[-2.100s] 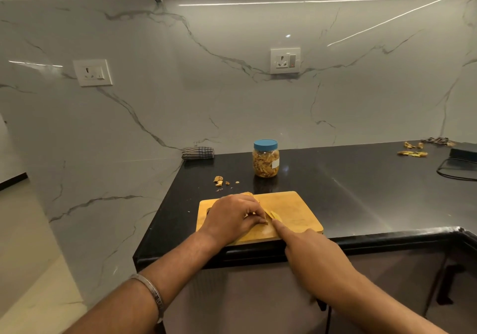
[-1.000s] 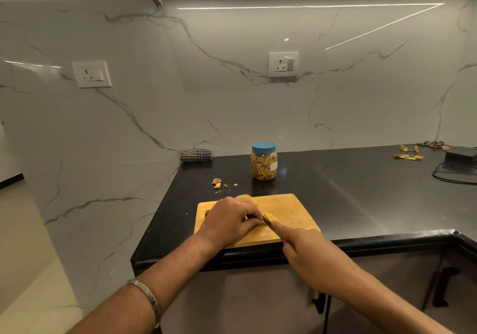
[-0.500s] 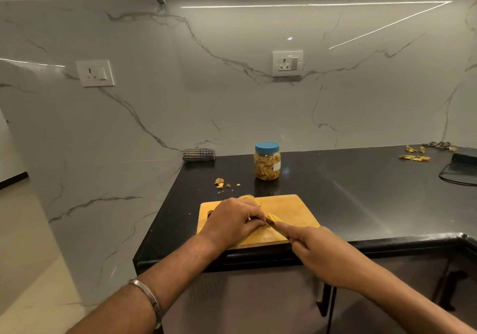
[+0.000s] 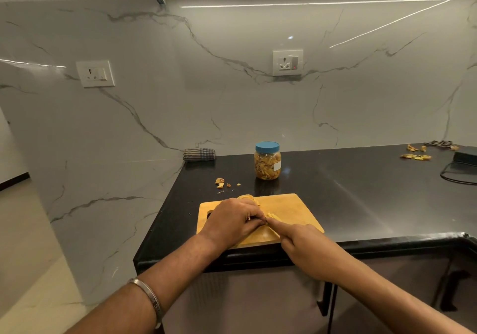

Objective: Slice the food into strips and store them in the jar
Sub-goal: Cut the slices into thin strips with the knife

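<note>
The left hand's (image 4: 233,221) grip is curled down over a piece of yellow food (image 4: 247,197) at the middle of the wooden cutting board (image 4: 289,204), knuckles raised and fingertips tucked onto it. The right hand's (image 4: 307,251) grip is closed round a handle that its palm hides; the index finger lies straight forward, pointing at the left fingertips, and a dark sliver of knife (image 4: 265,220) shows just where the two hands meet. How much blade there is cannot be made out.

Above the board in the frame, well apart from both hands, a clear plastic jar (image 4: 267,164) stands upright on the black counter (image 4: 361,191) with its blue lid (image 4: 267,146) on. It is filled nearly to the top with yellow-brown strips, and a white label sits on its right side.

A few cut strips (image 4: 271,215) lie on the board just right of the left fingertips, touching the knife tip's area. Small food scraps (image 4: 220,182) lie on the counter to the upper left of the board. A folded checked cloth (image 4: 199,154) sits against the marble wall, left of the jar. Peelings (image 4: 415,156) lie at the far right of the frame, near a black cable (image 4: 456,176).
</note>
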